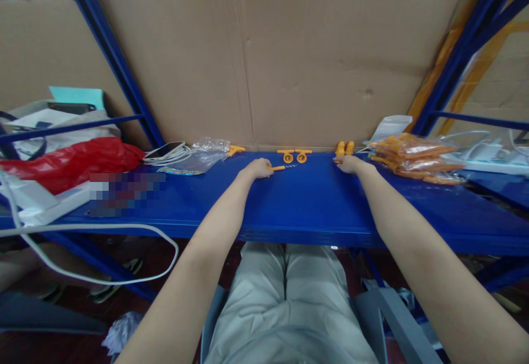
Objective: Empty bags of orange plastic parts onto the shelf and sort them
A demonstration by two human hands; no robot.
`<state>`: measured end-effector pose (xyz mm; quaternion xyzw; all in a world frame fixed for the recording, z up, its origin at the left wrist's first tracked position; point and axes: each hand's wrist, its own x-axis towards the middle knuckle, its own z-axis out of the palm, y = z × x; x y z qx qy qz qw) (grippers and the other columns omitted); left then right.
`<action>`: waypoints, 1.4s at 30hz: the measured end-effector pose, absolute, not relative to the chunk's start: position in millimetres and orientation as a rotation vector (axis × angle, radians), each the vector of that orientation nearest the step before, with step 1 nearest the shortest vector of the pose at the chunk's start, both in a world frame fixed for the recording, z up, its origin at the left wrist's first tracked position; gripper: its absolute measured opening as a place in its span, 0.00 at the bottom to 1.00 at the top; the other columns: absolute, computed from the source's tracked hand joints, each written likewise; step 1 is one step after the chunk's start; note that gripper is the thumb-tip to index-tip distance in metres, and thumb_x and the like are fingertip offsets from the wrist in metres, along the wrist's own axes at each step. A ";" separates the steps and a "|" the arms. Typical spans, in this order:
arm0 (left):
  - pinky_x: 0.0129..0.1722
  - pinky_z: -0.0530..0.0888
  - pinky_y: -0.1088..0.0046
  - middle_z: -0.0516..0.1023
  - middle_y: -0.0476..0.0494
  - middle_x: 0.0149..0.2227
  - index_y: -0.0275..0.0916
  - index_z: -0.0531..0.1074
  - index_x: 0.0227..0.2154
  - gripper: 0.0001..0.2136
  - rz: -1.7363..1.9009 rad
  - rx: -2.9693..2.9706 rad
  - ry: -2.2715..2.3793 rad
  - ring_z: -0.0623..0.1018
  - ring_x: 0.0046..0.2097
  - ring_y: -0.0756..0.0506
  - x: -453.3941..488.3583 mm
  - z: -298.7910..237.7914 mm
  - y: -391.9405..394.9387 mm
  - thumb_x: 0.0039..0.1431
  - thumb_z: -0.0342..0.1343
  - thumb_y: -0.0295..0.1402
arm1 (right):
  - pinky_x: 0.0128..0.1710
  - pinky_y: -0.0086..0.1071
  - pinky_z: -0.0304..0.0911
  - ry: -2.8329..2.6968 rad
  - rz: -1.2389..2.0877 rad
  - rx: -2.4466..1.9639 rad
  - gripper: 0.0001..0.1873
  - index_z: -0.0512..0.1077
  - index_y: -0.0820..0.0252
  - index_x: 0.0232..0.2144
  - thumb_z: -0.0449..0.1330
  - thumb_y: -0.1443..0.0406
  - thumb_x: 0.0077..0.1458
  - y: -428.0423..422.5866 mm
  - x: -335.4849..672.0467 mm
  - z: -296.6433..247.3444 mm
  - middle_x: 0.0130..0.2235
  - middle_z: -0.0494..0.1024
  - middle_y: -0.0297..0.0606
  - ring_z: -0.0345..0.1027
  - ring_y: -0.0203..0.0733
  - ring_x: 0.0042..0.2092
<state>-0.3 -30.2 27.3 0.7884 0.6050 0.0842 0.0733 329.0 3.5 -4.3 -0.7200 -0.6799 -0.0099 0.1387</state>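
My left hand (261,168) rests on the blue shelf top, fingers drawn together at the left end of a row of small ridged orange parts (279,168). Small silver springs or screws (291,165) continue that row to the right. Behind it lie two orange plastic pieces with round discs (288,156) and flat bars. On the right, my right hand (348,164) has its fingers closed low in front of two upright orange pegs (345,148). What either set of fingertips grips is too small to make out.
Clear bags of orange parts (417,157) lie at the right. Leftward are an orange piece (236,149), a clear plastic bag (202,157), a phone with a white cable (167,152), and a red bag (78,160). A cardboard panel (309,60) closes off the back.
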 end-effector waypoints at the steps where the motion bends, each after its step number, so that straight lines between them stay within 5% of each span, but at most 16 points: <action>1: 0.35 0.71 0.78 0.83 0.42 0.39 0.37 0.77 0.41 0.12 0.235 2.365 1.834 0.80 0.38 0.47 -0.1 28.2 -31.2 0.54 0.55 0.30 | 0.53 0.42 0.63 -2.012 -0.020 -2.049 0.21 0.73 0.65 0.51 0.57 0.67 0.55 2.5 325.0 -2.3 0.51 0.76 0.54 0.72 0.56 0.52; 8: 0.34 0.70 0.77 0.83 0.44 0.36 0.38 0.74 0.43 0.13 0.386 2.354 1.821 0.79 0.35 0.47 0.2 25.4 -31.1 0.54 0.55 0.29 | 0.45 0.43 0.64 -2.067 -0.003 -1.778 0.09 0.69 0.62 0.41 0.56 0.69 0.55 -4.1 301.4 8.9 0.42 0.79 0.47 0.73 0.54 0.45; 15: 0.38 0.70 0.75 0.80 0.45 0.30 0.38 0.73 0.44 0.13 0.667 2.471 1.672 0.78 0.35 0.46 1.0 11.1 -17.6 0.55 0.58 0.31 | 0.47 0.39 0.65 -2.112 0.079 -1.556 0.23 0.67 0.60 0.46 0.59 0.76 0.45 -9.3 283.3 14.9 0.48 0.77 0.47 0.72 0.52 0.48; 20: 0.37 0.69 0.75 0.78 0.48 0.27 0.38 0.74 0.44 0.14 0.709 2.530 1.605 0.77 0.33 0.47 2.9 9.1 -16.0 0.54 0.59 0.31 | 0.50 0.37 0.65 -2.258 0.021 -1.503 0.20 0.74 0.62 0.41 0.57 0.78 0.43 -16.6 263.2 21.5 0.46 0.79 0.45 0.72 0.53 0.49; 42: 0.36 0.70 0.75 0.77 0.49 0.26 0.38 0.74 0.43 0.14 0.807 2.537 1.551 0.77 0.32 0.47 3.6 5.6 -11.9 0.51 0.61 0.29 | 0.52 0.37 0.65 -2.458 -0.173 -1.183 0.26 0.75 0.60 0.50 0.57 0.77 0.48 -14.1 239.8 16.1 0.49 0.78 0.45 0.72 0.47 0.50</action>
